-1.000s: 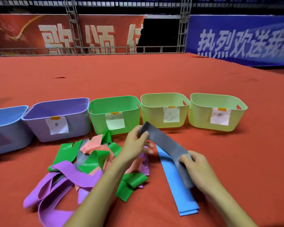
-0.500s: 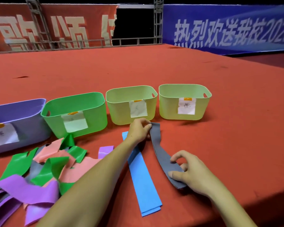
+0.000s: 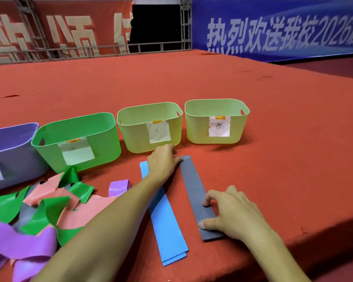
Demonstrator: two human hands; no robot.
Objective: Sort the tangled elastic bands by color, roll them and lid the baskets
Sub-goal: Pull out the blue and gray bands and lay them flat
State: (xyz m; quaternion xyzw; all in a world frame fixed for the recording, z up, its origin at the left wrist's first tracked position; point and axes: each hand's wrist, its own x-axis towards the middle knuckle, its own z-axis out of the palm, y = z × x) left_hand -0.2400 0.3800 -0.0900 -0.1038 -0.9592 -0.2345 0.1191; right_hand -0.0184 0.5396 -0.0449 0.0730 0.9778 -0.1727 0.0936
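A grey band (image 3: 196,192) lies flat on the red cloth (image 3: 283,163), its long axis running from far-left to near-right, the far end pointing at the pale yellow-green basket (image 3: 139,137) labelled with a paper slip. The left hand (image 3: 163,161) presses that far end, fingers curled down on it; whether it pinches the band I cannot tell. The right hand (image 3: 232,214) rests on the near end, thumb and fingertips pressing it to the cloth. Just left, almost parallel, lies a blue band (image 3: 167,224). Further left sits a tangle of green, pink and purple bands (image 3: 41,210), near the green basket (image 3: 102,135) and purple basket (image 3: 18,159). A second pale basket (image 3: 198,127) stands far right.
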